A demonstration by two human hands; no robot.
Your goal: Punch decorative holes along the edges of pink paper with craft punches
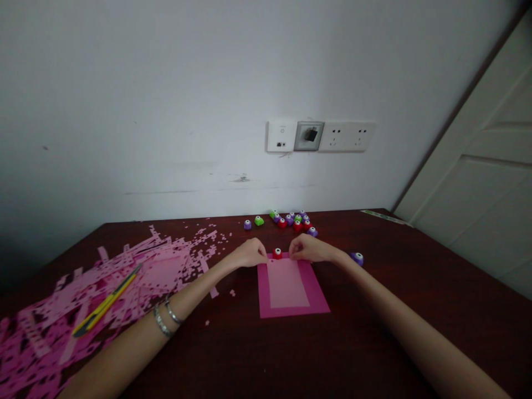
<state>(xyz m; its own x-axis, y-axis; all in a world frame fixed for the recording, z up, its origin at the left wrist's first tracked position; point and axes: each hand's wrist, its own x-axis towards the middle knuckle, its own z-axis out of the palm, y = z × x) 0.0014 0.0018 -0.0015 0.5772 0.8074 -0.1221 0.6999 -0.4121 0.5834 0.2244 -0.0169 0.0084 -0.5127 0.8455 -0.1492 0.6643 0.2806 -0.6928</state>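
Observation:
A light pink sheet (286, 282) lies on a darker pink sheet (318, 293) on the dark wooden table (374, 310). A small red paper punch (277, 254) sits at the far edge of the sheets. My left hand (249, 253) is just left of the punch, fingers pinched together at the top left corner of the paper. My right hand (310, 249) is just right of the punch, fingers curled at the top right edge. Whether either hand touches the punch is unclear.
Several small punches in red, purple and green (293, 220) cluster near the wall, one purple punch (357, 258) lies right of my wrist. A heap of pink paper scraps (83, 299) with a yellow utility knife (106, 302) covers the left. Wall sockets (320, 136) are behind.

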